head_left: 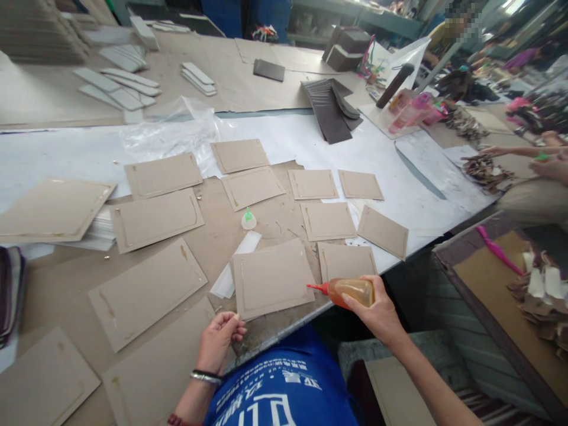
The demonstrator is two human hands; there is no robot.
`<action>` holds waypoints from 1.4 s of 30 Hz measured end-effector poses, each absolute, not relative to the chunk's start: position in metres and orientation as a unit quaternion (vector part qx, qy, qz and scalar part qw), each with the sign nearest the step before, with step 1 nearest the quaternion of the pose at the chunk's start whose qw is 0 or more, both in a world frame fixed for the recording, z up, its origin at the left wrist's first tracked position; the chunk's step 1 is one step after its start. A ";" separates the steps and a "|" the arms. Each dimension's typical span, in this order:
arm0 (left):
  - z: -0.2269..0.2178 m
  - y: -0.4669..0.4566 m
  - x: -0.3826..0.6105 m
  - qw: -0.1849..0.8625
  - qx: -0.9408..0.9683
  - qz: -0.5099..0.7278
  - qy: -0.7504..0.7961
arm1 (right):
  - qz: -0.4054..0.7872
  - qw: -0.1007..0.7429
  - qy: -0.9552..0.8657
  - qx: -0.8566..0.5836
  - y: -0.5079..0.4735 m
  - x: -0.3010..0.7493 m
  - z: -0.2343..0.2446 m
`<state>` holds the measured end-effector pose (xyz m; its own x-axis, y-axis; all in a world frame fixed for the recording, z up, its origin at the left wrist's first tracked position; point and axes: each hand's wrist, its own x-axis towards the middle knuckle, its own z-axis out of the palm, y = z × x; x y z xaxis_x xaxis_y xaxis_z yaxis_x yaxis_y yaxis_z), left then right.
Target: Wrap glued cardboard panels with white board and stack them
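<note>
Blue shirt [284, 384] fabric fills the bottom centre of the frame, right under the camera. Just above it, the person's left hand [219, 343] rests at the near edge of the tabletop [399, 177], fingers curled into the palm with nothing visible in them; a metal bracelet [205, 376] circles the wrist. The right hand [377, 310], lower right of centre, is closed around an amber glue bottle [352, 291] held sideways. Its red nozzle [317, 288] points left and touches, or nearly touches, the right edge of a brown card panel [273, 277] lying flat between the two hands.

More brown panels are spread over the middle and left of the frame. A small green-capped bottle [248, 220] stands just above the panel. A fan of dark panels [331, 109] lies at upper centre, and a clear plastic bag [173, 127] at upper left. Another person's hands [550, 163] show at the right edge.
</note>
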<state>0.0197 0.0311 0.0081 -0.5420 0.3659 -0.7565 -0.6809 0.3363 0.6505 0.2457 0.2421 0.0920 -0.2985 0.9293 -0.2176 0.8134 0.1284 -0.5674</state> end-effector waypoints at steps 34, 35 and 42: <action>0.004 0.034 0.029 0.448 -0.127 0.596 0.654 | 0.484 0.174 -0.693 -0.505 0.191 0.140 0.068; 0.004 0.034 0.029 0.449 -0.126 0.598 0.652 | 0.475 0.172 -0.708 -0.494 0.190 0.134 0.068; -0.003 0.032 0.028 0.455 -0.126 0.609 0.637 | 0.412 0.147 -0.773 -0.459 0.186 0.119 0.065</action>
